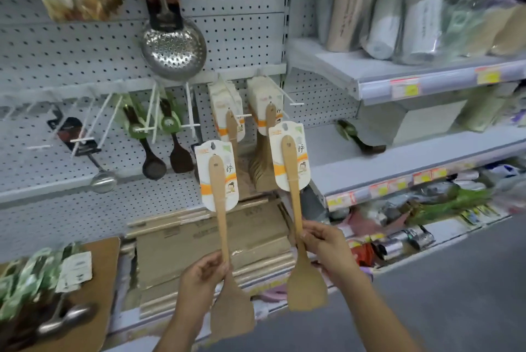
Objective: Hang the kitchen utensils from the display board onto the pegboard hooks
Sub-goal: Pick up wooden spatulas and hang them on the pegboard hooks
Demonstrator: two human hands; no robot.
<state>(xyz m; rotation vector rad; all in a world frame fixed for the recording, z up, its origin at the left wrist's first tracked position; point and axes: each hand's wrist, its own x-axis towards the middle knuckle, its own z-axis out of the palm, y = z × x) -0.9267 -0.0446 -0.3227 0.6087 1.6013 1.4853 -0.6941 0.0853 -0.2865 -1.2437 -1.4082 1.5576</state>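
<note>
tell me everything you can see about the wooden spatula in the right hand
The right-hand spatula is pale wood, with a long slim handle and a flat broad blade. It is held upright, blade down, handle tip up. A white and orange card backs the handle. The right hand grips it just above the blade, in front of the pegboard.

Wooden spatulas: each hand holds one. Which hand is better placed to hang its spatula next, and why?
Probably the right hand: its spatula has its card's hole just below the hook with matching spatulas. The left hand's spatula sits lower.

No legible text on packaging cards (290, 163)
</note>
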